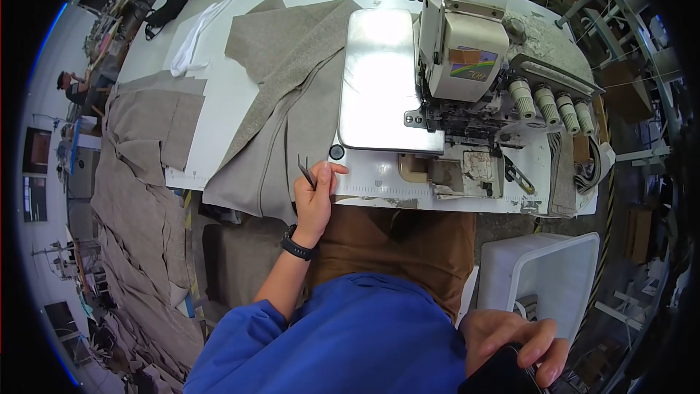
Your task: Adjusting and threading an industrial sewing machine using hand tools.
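Left grip point(315, 201) on tweezers point(306, 172) at table edge point(379, 201)

one head-worn fisheye view looks steeply down from above the seated person, facing twelve o'clock across the table point(240, 87), close over the lap, sewing machine point(467, 58) toward one o'clock; rim edges bend.

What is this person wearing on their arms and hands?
Both hands are bare, with no gloves. The left hand has a black wristwatch strapped around the wrist. A bright blue sleeve is pushed up, leaving the left forearm uncovered. The right hand shows no ring or band; its wrist is hidden behind the blue top.
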A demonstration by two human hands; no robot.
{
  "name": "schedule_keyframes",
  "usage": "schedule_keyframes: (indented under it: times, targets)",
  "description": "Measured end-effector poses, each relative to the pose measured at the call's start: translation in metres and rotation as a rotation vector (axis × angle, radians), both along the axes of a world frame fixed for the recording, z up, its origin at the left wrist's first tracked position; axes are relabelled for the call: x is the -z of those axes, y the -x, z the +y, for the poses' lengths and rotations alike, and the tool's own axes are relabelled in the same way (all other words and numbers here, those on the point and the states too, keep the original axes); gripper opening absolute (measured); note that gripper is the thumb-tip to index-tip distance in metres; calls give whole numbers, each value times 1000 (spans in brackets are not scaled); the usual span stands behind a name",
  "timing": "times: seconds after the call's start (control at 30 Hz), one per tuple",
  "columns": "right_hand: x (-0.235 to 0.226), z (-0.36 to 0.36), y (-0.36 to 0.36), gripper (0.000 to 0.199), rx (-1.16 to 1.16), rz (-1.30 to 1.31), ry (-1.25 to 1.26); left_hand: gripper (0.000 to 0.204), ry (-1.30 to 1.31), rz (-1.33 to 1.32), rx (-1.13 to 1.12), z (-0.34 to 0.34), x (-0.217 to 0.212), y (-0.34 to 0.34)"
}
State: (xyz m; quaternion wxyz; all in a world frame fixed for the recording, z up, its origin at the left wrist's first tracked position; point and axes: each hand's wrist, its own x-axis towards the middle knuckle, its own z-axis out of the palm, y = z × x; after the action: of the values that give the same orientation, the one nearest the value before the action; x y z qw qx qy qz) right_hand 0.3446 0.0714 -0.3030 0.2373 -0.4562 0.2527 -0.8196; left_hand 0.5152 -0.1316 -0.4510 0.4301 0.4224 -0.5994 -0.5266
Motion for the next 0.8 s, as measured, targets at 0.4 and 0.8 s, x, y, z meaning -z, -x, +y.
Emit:
schedule_keyframes:
  times: [0.4,0.8]
  targets:
    - [1,4,3,25,-36,-2,39,43,11,-9,2,-1,1,-1]
    - [0,7,2,25,-17,15,33,43,47,4,12,-1,4,0]
